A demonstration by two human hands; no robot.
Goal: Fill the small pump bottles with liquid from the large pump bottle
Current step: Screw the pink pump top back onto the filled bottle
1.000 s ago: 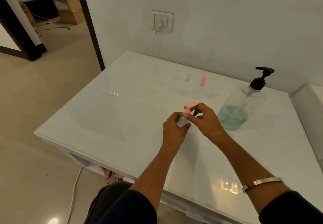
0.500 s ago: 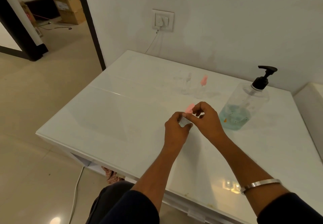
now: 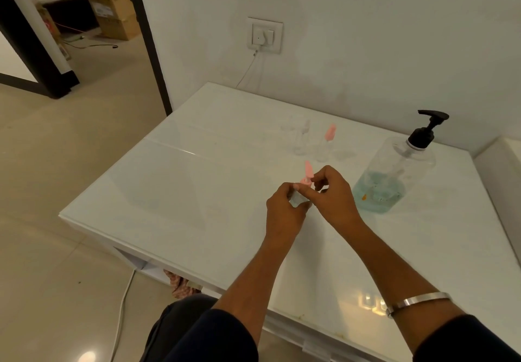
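Observation:
My left hand (image 3: 284, 210) grips a small clear bottle (image 3: 296, 198) above the middle of the white table (image 3: 197, 192). My right hand (image 3: 332, 195) pinches that bottle's pink pump top (image 3: 308, 174), whose nozzle points up. Two more small clear bottles stand farther back: one with a clear top (image 3: 301, 138) and one with a pink top (image 3: 327, 141). The large clear pump bottle (image 3: 394, 172) with a black pump head stands to the right of my hands, holding a little blue-green liquid at its bottom.
A wall with a socket (image 3: 264, 35) and a hanging cable runs behind the table. A white ledge (image 3: 504, 169) adjoins the table's right edge. A doorway with cardboard boxes (image 3: 115, 11) opens at the left. A cable lies on the floor at the front left.
My right hand has turned the pink pump top on the small bottle; its nozzle pointed sideways to the right and now points up. Both hands stayed in about the same place.

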